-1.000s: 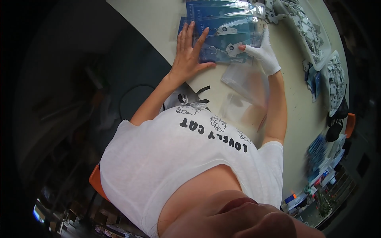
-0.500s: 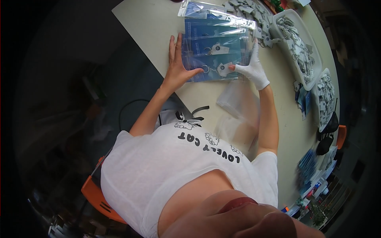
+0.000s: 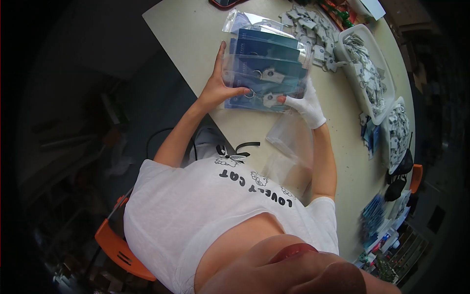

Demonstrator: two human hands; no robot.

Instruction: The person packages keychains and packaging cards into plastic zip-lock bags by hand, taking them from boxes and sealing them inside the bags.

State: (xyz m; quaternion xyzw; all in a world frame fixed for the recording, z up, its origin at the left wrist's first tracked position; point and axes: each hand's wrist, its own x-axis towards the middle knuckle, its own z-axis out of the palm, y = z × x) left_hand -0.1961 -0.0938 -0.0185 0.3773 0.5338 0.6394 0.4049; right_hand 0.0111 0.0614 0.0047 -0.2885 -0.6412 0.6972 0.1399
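Note:
Between my hands is a fanned stack of blue keychain cards [image 3: 274,66] in clear plastic bags, each overlapping the one behind. White shirt-shaped tags with metal rings show on the nearer cards. My bare left hand [image 3: 219,89] grips the stack's left side, thumb over the front card and fingers along the edge. My right hand [image 3: 307,105], in a white glove with the thumb tip bare, clasps the right side, its thumb by the nearest tag [image 3: 272,100]. Its other fingers are partly hidden behind the plastic. Clear empty bags [image 3: 289,134] lie on the table just nearer to me.
Loose white tag keychains [image 3: 313,32] are heaped behind the stack. On the right stand a white bin [image 3: 346,35] and a second container [image 3: 397,130], both full of keychains. More blue cards [image 3: 374,215] lie farther down the right. The table's left edge [image 3: 176,68] runs beside my left arm.
The stack has come slightly nearer to me, and its cards are tilted differently, with less glare on the bags. Both hands keep to its sides; the right has moved closer to me.

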